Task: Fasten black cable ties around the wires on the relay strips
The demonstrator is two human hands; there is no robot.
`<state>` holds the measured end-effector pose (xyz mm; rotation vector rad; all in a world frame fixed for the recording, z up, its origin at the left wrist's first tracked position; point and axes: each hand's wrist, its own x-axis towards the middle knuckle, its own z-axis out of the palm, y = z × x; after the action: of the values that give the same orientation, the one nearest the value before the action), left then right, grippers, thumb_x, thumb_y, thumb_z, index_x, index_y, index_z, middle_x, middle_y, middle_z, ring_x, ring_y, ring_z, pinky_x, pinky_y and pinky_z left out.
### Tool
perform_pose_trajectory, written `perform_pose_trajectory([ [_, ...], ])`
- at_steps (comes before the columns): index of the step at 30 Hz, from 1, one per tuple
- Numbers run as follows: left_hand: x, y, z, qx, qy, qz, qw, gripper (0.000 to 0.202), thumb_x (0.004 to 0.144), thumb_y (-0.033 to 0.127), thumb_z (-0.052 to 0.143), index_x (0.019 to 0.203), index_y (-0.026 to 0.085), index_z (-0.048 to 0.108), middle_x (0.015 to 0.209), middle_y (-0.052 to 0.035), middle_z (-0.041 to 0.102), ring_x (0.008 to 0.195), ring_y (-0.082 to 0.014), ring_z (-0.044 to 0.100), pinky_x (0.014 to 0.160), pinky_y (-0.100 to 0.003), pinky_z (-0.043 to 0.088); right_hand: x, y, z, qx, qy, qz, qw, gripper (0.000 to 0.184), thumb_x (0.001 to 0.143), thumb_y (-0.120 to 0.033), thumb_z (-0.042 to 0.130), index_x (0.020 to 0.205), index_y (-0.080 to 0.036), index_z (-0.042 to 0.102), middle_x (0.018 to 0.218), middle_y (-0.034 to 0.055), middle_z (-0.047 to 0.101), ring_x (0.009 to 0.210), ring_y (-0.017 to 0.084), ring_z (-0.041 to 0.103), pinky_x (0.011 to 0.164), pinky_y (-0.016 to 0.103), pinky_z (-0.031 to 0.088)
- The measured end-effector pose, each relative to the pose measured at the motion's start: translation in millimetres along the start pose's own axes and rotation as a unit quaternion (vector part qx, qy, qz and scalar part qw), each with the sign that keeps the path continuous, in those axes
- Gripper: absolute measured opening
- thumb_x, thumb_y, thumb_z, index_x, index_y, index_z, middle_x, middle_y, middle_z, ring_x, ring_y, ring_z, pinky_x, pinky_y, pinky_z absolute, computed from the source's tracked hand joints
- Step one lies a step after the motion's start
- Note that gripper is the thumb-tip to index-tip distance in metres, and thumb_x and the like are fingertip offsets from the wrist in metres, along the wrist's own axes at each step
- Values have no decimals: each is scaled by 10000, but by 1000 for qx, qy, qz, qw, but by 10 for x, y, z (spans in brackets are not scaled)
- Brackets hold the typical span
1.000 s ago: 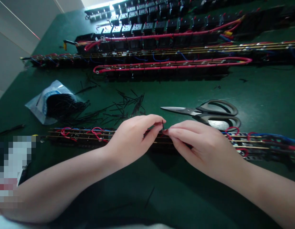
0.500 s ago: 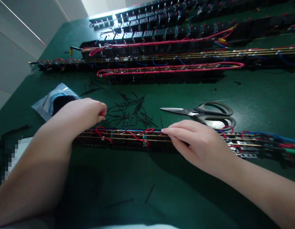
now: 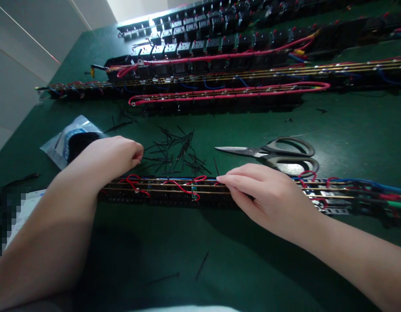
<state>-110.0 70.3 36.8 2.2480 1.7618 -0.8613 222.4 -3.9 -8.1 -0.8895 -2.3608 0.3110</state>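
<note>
A long strip of black sockets [image 3: 174,193] wired with red, blue and bare copper wires lies across the green table in front of me. My right hand [image 3: 268,197] rests on it near the middle, fingers together and pressed on the wires. My left hand [image 3: 111,156] is further left, just beyond the strip, its fingers curled closed beside a scatter of thin black cable ties [image 3: 174,151]; what it pinches, if anything, is hidden. A clear bag of black ties [image 3: 70,141] lies just left of that hand.
Grey-handled scissors [image 3: 278,154] lie shut behind my right hand. Several more wired socket strips [image 3: 226,93] run across the far table. Loose black ties [image 3: 202,264] lie on the near table surface [image 3: 350,130]. A blurred patch sits at the left edge.
My left hand left the middle of the strip and moved left to the loose ties by the bag. My right hand stayed on the strip, which is now uncovered at its middle.
</note>
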Motion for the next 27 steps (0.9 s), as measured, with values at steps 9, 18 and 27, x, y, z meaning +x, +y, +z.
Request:
perform_pose_trajectory([
  [9,-315,213,-150,-36,159,-4,987,64,794,271,579,736,250,597,678,-17,593,597,-194,502,590,-333,301,15,-9,-9,17,-5,14,1000,229,966,-98,547,1030,-173,754,975,83,800,865,202,751,703,320,614],
  [18,-619,726,-344,-120,280,204,930,83,852,204,537,813,238,602,771,12,660,714,-172,602,669,-314,410,58,23,-94,99,-38,95,990,250,929,-99,537,986,-224,746,1000,47,804,914,203,753,775,325,613],
  [27,-343,1520,-58,-264,429,227,834,78,932,158,592,899,191,654,799,8,715,750,-152,621,721,-277,471,110,86,-209,278,-32,220,934,163,929,-313,616,901,-219,746,857,25,774,778,191,715,693,304,569],
])
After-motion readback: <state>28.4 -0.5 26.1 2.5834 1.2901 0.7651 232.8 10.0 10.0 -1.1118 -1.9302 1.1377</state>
